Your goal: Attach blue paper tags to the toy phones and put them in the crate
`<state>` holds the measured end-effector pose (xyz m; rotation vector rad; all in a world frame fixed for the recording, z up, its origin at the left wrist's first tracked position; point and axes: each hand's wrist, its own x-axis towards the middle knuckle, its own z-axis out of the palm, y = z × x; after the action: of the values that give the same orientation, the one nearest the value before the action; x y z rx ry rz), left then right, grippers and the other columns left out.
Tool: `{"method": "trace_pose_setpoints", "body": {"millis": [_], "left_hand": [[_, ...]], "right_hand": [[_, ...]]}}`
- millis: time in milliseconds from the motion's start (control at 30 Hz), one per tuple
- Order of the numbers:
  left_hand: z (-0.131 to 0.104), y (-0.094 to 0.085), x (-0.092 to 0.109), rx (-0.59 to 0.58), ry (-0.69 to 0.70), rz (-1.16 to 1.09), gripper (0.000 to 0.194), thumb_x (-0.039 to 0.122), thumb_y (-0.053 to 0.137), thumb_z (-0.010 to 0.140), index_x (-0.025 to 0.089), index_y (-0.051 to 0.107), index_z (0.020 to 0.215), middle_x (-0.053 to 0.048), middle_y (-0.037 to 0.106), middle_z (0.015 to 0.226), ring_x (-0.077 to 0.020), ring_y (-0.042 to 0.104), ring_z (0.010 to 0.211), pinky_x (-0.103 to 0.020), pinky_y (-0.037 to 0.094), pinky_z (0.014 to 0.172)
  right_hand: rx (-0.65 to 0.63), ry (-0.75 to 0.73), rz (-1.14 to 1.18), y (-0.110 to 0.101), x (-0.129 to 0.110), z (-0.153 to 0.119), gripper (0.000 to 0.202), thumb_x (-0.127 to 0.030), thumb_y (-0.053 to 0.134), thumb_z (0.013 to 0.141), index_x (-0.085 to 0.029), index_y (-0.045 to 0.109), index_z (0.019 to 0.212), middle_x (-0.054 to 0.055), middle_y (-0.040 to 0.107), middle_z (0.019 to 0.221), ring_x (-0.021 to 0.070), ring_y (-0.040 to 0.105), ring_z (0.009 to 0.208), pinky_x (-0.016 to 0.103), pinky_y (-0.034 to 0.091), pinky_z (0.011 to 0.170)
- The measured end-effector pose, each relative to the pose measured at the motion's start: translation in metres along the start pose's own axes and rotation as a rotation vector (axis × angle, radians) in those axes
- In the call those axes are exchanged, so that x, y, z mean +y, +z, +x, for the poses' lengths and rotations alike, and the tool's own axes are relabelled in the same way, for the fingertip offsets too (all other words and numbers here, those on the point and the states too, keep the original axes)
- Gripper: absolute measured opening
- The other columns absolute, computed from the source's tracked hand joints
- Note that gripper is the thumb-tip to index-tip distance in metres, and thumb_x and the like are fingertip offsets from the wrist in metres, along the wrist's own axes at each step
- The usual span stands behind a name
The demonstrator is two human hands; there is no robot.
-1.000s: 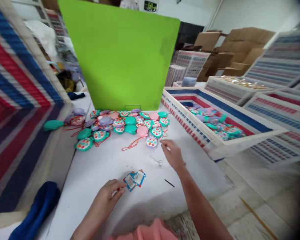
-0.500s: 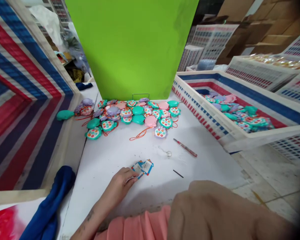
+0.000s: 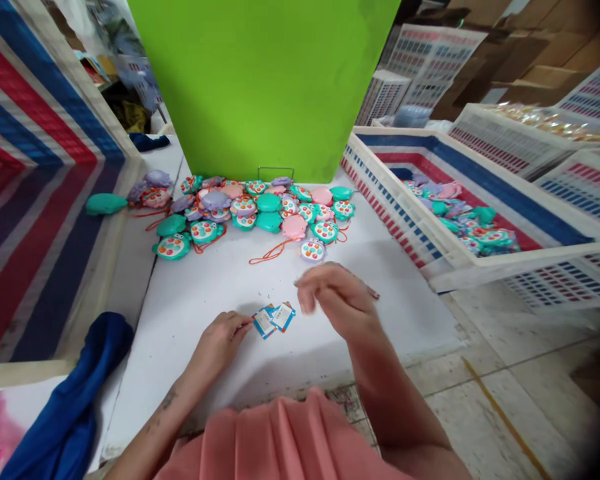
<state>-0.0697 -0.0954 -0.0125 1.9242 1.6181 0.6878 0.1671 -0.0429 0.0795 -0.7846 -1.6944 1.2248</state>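
My left hand (image 3: 224,337) rests low over the white table, fingertips pinched at the left edge of a small blue-bordered card (image 3: 265,322) with a white label. A second such card (image 3: 283,316) overlaps it on the right. To the right of the cards my right hand (image 3: 337,297) hovers, its fingers bent downward and blurred by motion, so I cannot make out whether they hold anything. Behind that hand a red pen (image 3: 374,293) lies mostly hidden. Beyond, turtle-shaped pop toys (image 3: 269,212) in green, pink and purple lie in rows, some with orange cords.
A green board (image 3: 270,87) stands at the back of the table (image 3: 205,283). On the right is a white crate (image 3: 475,260) lined with striped cloth, holding bagged toys. Another striped-lined crate (image 3: 35,267) stands at the left, with blue cloth (image 3: 87,380) near it.
My right hand has moved from close to the camera at lower right to above the table, beside the cards. My left fingers have shifted to the cards' left edge, uncovering more of them.
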Motion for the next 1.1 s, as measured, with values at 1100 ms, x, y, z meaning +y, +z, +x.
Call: {"method": "trace_pose_setpoints", "body": {"millis": [1100], "left_hand": [[0.052, -0.005, 0.009, 0.117, -0.023, 0.105, 0.018, 0.025, 0.05, 0.086, 0.02, 0.067, 0.084, -0.002, 0.07, 0.081, -0.0175, 0.063, 0.073, -0.026, 0.044, 0.069]], "right_hand": [[0.018, 0.213, -1.268, -0.02, 0.115, -0.015, 0.029, -0.019, 0.063, 0.081, -0.017, 0.059, 0.109, 0.015, 0.064, 0.109, 0.0299, 0.054, 0.105, 0.047, 0.032, 0.092]]}}
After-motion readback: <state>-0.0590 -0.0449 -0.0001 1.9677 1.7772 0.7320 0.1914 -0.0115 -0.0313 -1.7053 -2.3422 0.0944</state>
